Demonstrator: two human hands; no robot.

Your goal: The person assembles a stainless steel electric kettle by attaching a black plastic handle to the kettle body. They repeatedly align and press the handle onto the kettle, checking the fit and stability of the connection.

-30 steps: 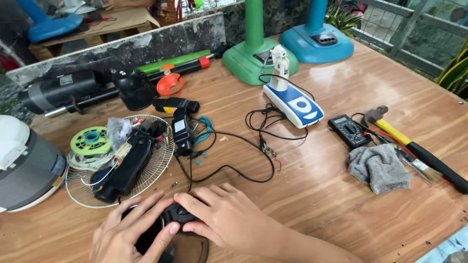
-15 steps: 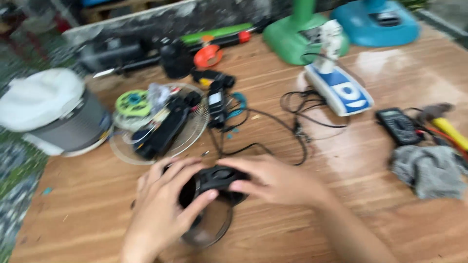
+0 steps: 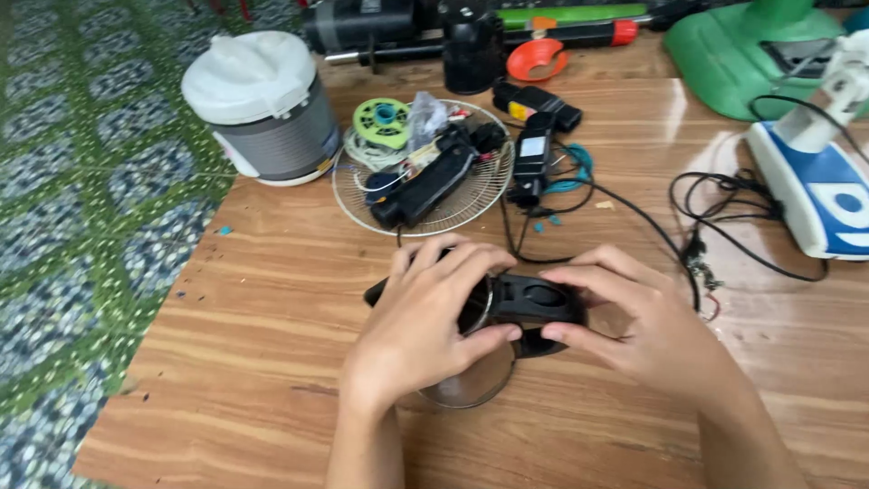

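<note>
Both forearms rise from six o'clock. The left hand [image 3: 421, 317] lies palm-down, fingers curled over the black plastic part [image 3: 534, 303]; the right hand [image 3: 634, 326] pinches its three o'clock end. The part lies on the table [image 3: 272, 362], long axis nine-to-three, over a clear round cover [image 3: 466, 380].
</note>
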